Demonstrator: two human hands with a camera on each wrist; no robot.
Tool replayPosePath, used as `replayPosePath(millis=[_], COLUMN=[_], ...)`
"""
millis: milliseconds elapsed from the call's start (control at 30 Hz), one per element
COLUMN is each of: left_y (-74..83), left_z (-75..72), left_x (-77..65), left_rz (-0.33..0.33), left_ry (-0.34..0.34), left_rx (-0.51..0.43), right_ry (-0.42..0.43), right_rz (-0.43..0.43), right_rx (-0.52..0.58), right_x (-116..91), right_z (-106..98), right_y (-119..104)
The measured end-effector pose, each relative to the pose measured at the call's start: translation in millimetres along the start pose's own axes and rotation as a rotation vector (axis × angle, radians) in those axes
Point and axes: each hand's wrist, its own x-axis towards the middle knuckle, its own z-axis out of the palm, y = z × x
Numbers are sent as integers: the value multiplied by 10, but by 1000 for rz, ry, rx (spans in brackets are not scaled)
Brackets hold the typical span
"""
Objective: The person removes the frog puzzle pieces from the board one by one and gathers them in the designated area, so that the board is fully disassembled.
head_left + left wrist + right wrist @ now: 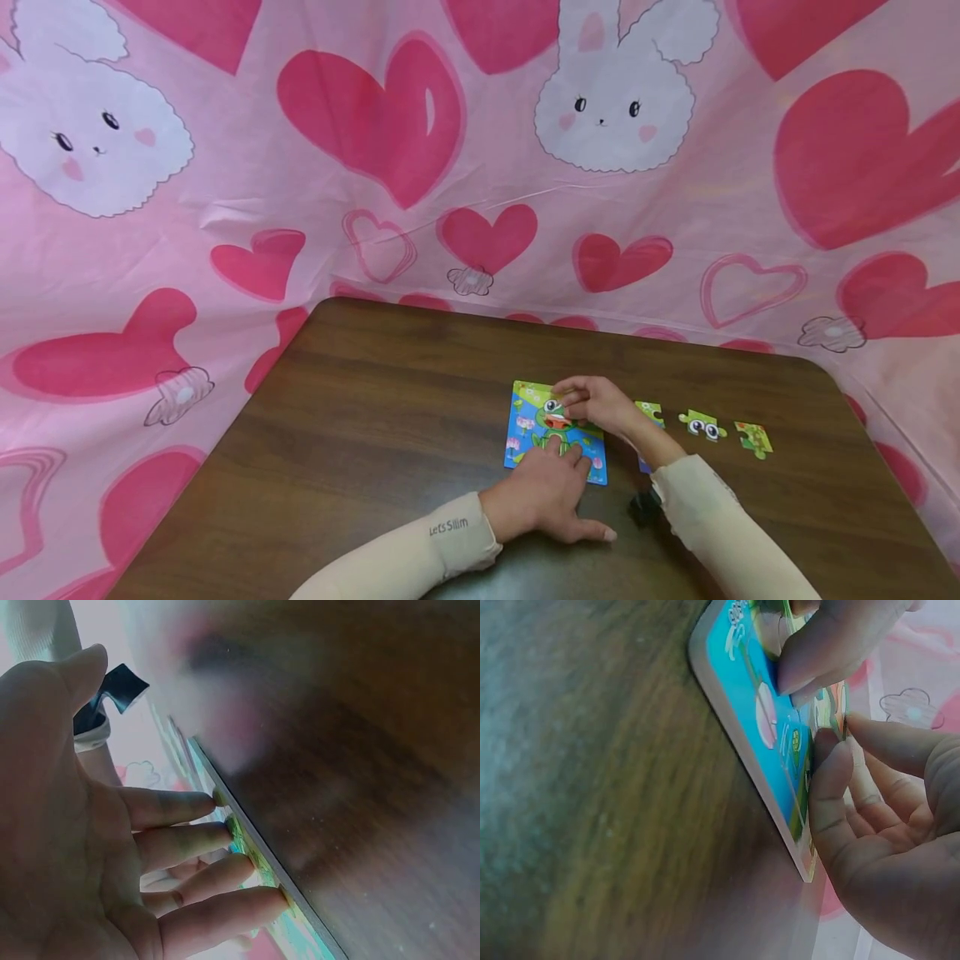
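Observation:
A frog jigsaw puzzle board [517,429], mostly blue with a green upper part, lies on the brown table. My left hand [543,492] rests on its near edge with fingers extended; in the left wrist view the fingertips [274,898] press along the board's printed face. Over the board's upper right is my right hand [600,404]. Its thumb and finger pinch a thin puzzle piece [838,705] close over the picture, seen nearly edge-on in the right wrist view. The right hand hides part of the frog.
To the right on the table [360,417] lie loose pieces: one with two frog eyes [703,427], a green-brown one [753,439], and a green one [649,411] partly behind the right forearm. A pink curtain [510,183] with hearts and rabbits hangs behind the table. A black device [643,507] sits at the right wrist.

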Motion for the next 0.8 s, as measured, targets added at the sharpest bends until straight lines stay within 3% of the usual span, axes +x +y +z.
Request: replayPosePath(millis=[267, 800], left_y=[-17, 2], left_z=[7, -11], left_x=[5, -15], left_rz=[9, -5], left_ry=[3, -5], left_rx=[-5, 8], right_ry=[-28, -2], right_rz=[-25, 1], right_rx=[-8, 119], right_x=[-34, -99], right_z=[6, -116], right_y=[14, 44])
